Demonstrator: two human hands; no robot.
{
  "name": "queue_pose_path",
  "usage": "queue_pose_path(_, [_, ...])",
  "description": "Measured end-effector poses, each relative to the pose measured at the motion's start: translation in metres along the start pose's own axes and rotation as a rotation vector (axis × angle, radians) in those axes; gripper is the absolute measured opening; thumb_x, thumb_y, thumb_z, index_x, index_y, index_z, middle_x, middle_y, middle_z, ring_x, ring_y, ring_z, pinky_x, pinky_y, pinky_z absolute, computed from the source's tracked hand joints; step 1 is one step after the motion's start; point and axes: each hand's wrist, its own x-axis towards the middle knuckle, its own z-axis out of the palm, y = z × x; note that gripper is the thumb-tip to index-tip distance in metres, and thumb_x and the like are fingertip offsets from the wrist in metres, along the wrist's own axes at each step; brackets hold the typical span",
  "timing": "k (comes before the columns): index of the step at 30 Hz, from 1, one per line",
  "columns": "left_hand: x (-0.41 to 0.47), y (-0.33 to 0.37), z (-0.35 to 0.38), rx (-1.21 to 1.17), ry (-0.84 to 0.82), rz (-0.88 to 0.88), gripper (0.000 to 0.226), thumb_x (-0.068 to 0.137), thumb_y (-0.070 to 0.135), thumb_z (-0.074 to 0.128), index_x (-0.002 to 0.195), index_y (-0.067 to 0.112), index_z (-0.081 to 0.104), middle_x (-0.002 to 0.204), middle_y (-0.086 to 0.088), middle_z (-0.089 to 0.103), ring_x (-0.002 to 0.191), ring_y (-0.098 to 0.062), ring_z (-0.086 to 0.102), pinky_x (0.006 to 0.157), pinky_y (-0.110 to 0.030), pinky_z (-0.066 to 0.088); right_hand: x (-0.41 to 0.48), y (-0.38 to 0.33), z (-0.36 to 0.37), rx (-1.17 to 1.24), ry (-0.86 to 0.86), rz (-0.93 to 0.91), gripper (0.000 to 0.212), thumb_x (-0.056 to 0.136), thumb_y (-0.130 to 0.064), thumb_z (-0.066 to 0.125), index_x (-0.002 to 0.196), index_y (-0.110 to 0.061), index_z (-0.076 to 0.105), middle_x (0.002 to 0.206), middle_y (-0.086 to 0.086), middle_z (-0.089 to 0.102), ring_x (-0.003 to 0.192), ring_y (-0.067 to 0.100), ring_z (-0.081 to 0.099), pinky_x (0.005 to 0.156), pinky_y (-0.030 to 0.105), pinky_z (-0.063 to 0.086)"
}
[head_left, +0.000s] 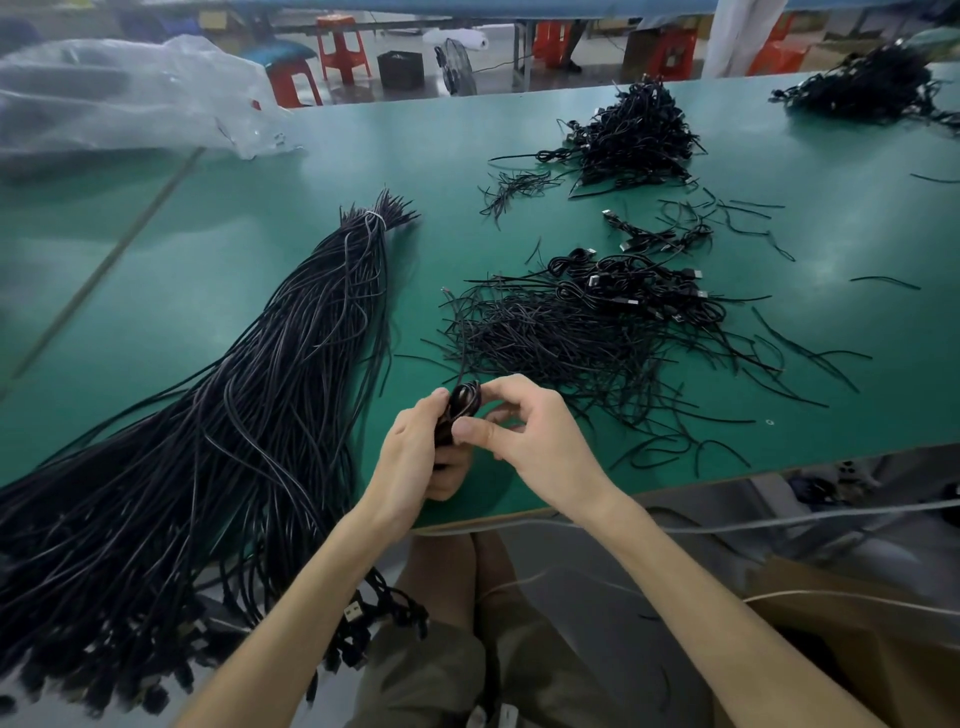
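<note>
Head view shows a small coiled cable (464, 401) held over the near edge of the counter (249, 249). The left hand (415, 457) curls round it and the right hand (535, 436) pinches its top between thumb and forefinger. This looks like the binding step, and next a tie needs twisting tight. Loose ties (561, 338) lie just beyond, with the uncoiled bundle (249, 426) to the left.
</note>
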Motion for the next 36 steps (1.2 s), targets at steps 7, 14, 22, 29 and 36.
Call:
queue_pose_path(7, [-0.002, 0.0, 0.001, -0.037, 0.024, -0.012, 0.055, 0.109, 0.045, 0.035, 0.057, 0.027, 0.044, 0.053, 0.008, 0.025, 0.041, -0.009, 0.014, 0.038, -0.016, 0.013, -0.001, -0.006, -0.003, -0.037, -0.041, 0.0, 0.017, 0.088, -0.026, 0.08, 0.102, -0.026, 0.07, 0.103, -0.007, 0.068, 0.089, 0.009, 0.063, 0.075, 0.026, 0.046])
queue_pose_path(14, [-0.001, -0.001, 0.002, 0.003, 0.045, 0.004, 0.052, 0.106, 0.03, 0.032, 0.055, 0.027, 0.044, 0.051, 0.007, 0.023, 0.04, -0.01, 0.013, 0.039, -0.016, 0.012, -0.006, -0.015, -0.008, -0.151, -0.103, 0.054, 0.029, 0.088, -0.037, 0.079, 0.108, -0.025, 0.062, 0.099, -0.008, 0.066, 0.077, -0.002, 0.056, 0.075, 0.014, 0.046])
queue_pose_path(22, [0.0, -0.001, -0.001, 0.083, 0.025, 0.055, 0.032, 0.096, 0.027, 0.034, 0.066, 0.016, 0.026, 0.055, 0.001, 0.02, 0.048, -0.013, 0.01, 0.046, -0.021, 0.011, -0.003, -0.031, -0.013, -0.607, -0.259, -0.089, 0.033, 0.096, -0.052, 0.061, 0.097, -0.024, 0.044, 0.089, -0.014, 0.05, 0.078, 0.006, 0.048, 0.072, 0.032, 0.042])
queue_pose_path(29, [-0.002, 0.001, 0.002, 0.104, 0.012, 0.077, 0.037, 0.101, 0.017, 0.029, 0.063, 0.017, 0.034, 0.055, 0.0, 0.019, 0.047, -0.013, 0.011, 0.045, -0.018, 0.013, 0.0, -0.036, -0.017, -0.747, -0.373, -0.15, 0.038, 0.103, -0.048, 0.05, 0.1, -0.011, 0.059, 0.098, 0.003, 0.066, 0.09, 0.024, 0.06, 0.081, 0.046, 0.048])
queue_pose_path(36, [-0.002, 0.0, -0.003, 0.081, -0.029, 0.112, 0.045, 0.093, 0.034, 0.035, 0.054, 0.018, 0.048, 0.05, 0.003, 0.023, 0.043, -0.014, 0.013, 0.044, -0.017, 0.017, -0.006, -0.034, -0.017, -0.619, -0.365, -0.204, 0.028, 0.107, -0.031, 0.049, 0.101, -0.008, 0.066, 0.087, 0.001, 0.066, 0.08, 0.021, 0.06, 0.078, 0.046, 0.049])
